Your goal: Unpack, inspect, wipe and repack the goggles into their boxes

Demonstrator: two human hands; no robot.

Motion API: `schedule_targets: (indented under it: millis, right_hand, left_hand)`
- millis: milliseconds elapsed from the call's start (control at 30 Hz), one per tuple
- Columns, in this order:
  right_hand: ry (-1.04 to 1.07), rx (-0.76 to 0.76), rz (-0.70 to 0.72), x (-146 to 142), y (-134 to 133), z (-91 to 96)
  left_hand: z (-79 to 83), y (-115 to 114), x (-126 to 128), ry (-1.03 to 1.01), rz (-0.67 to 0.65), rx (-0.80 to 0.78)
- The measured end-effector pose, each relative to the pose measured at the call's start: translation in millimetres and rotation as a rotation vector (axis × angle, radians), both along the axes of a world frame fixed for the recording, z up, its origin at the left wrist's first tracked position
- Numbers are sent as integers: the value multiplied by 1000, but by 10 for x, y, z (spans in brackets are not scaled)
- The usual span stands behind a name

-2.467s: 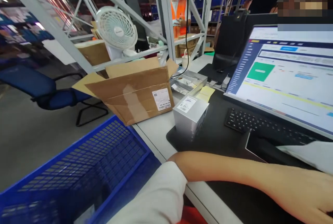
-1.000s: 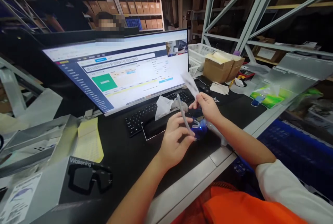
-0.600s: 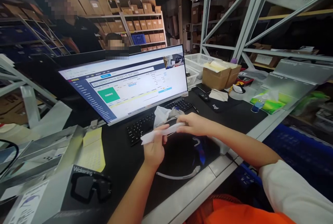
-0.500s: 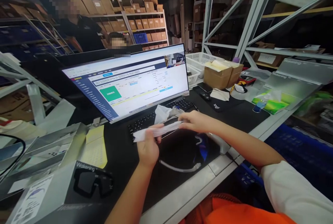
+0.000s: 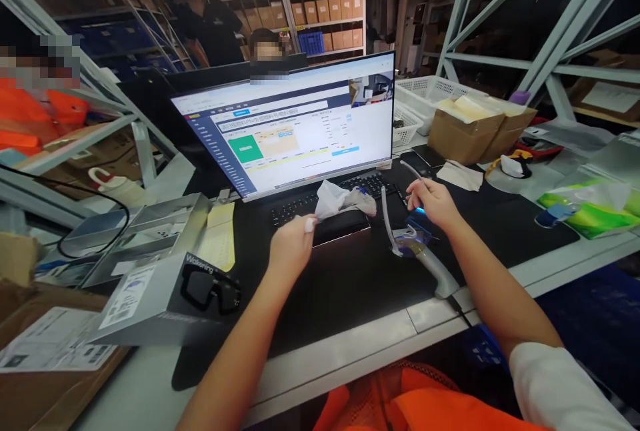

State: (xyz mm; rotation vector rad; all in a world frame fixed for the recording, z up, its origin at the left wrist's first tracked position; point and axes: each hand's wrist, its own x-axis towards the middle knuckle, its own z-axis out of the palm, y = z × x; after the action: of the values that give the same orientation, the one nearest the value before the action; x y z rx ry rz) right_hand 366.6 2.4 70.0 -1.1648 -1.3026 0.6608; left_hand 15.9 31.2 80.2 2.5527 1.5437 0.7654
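Note:
My left hand [image 5: 291, 244] is closed in a loose fist over the black desk mat [image 5: 350, 284], with a small white scrap showing at its fingertips. It is just left of a crumpled white paper [image 5: 340, 199] lying on the keyboard [image 5: 300, 207]. My right hand [image 5: 433, 203] grips a pair of sunglasses [image 5: 406, 239] with blue lenses and white arms. The arms stick up and the lenses are just above the mat. A grey barcode scanner [image 5: 436, 272] lies right below the glasses.
A lit monitor [image 5: 290, 127] stands behind the keyboard. A silver sunglasses box [image 5: 160, 294] and yellow notes [image 5: 220, 244] lie at the left, cardboard boxes [image 5: 470, 129], a white basket [image 5: 425, 92] and a green packet [image 5: 585, 201] at the right. People stand behind the desk.
Half a second ago both hands held a white paper strip between them and the glasses lay on the mat. Now the hands are apart and my right hand holds the glasses.

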Motion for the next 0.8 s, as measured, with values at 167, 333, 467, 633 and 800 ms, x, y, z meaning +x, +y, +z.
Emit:
schedule_targets:
  millis: [167,333,467,633,800]
  right_hand:
    - [-7,-26,44,3,-47,-152]
    - [-3,6,34,-53,-117,-147]
    - [27,56,45,-157,-177,-54]
    - [42,114,96,-375,-218,164]
    - [107,86,236,-748,-157,530]
  left_hand:
    - [127,75,298,197,45,-314]
    - [132,66,332,248,69,-301]
    - [-107,-139,150,30,10,108]
    - [-275,-204,-79,-145,-84,569]
    - [-146,-206,112,-186,-296,817]
